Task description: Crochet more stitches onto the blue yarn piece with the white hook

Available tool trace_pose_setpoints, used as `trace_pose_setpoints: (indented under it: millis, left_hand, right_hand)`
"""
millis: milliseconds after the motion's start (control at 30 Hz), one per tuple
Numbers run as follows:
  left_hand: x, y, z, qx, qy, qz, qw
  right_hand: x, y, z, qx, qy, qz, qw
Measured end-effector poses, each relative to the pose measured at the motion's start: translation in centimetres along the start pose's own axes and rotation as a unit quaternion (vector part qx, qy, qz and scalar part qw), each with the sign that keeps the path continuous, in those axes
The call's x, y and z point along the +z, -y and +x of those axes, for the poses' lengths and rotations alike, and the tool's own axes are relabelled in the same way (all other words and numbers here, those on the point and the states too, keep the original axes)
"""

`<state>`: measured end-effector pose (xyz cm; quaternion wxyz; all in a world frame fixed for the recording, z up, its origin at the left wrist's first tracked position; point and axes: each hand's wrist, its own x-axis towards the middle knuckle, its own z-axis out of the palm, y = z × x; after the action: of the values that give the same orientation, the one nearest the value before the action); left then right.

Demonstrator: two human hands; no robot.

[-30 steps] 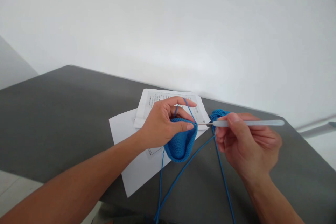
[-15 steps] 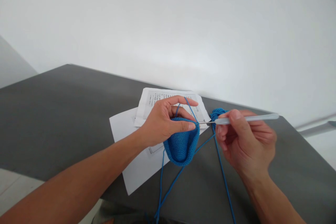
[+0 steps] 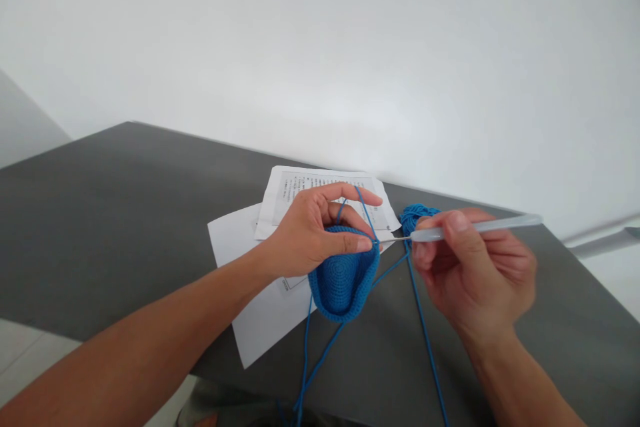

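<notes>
My left hand [image 3: 313, 230] pinches the rim of a blue crocheted cup-shaped piece [image 3: 343, 283], thumb on top, with blue yarn [image 3: 364, 208] running over the raised index finger. My right hand [image 3: 475, 273] is closed on a pale translucent crochet hook [image 3: 475, 227], held level; its metal tip reaches the rim of the piece by my left thumb. A blue yarn ball [image 3: 414, 215] lies on the table just behind the hook. Loose strands [image 3: 425, 333] trail down toward me, off the table's near edge.
Both hands hover over a dark grey table [image 3: 110, 213]. Two white paper sheets [image 3: 245, 253], the upper one printed with text [image 3: 320, 190], lie under my left hand. A white wall stands behind the table. The table's near edge runs diagonally below my forearms.
The crocheted piece has turned slightly, showing more of its round bottom. The hook's handle has tilted up a little at its far end, and my right hand shifted slightly.
</notes>
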<state>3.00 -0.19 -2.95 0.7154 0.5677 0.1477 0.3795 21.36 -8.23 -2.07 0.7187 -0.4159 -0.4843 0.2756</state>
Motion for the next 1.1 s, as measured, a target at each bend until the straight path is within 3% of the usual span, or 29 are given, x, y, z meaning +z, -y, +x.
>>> trace_pose_setpoints:
  millis: [167,300,367,433,533,600,633,700,833,1100]
  left_hand:
    - [0.3,0.0,-0.2,-0.009,0.013,-0.037,0.999]
    - [0.4,-0.2,-0.3,-0.015,0.019,-0.049,0.999]
    - [0.5,-0.3,-0.1,-0.01,0.001,-0.034,0.999]
    - [0.5,-0.3,0.1,0.002,-0.049,0.012,0.999]
    - [0.6,-0.2,0.5,0.014,-0.133,0.093,0.987]
    - [0.7,-0.2,0.6,0.015,-0.155,0.115,0.981]
    - [0.7,-0.2,0.6,0.014,-0.155,0.115,0.981]
    - [0.6,-0.2,0.5,0.013,-0.138,0.101,0.985]
    - [0.4,-0.1,0.2,0.016,-0.076,0.032,0.997]
    - [0.5,-0.1,-0.1,0.007,-0.001,-0.045,0.999]
  right_hand:
    - [0.2,-0.1,0.5,0.06,0.033,0.075,0.995]
    - [0.0,-0.3,0.5,0.053,0.056,0.089,0.993]
    - [-0.3,-0.3,0.2,0.0,0.041,0.048,0.998]
    - [-0.6,-0.3,-0.2,-0.095,0.026,-0.051,0.994]
    - [-1.1,-0.3,-0.6,-0.244,0.07,-0.217,0.943]
    - [-1.3,-0.3,-0.7,-0.289,0.1,-0.261,0.916]
    - [-1.3,-0.3,-0.7,-0.291,0.097,-0.262,0.915]
    - [-1.2,-0.2,-0.7,-0.255,0.065,-0.239,0.935]
    - [-0.8,0.1,-0.5,-0.122,-0.004,-0.129,0.984]
    - [-0.6,0.4,0.3,-0.024,0.033,0.023,0.999]
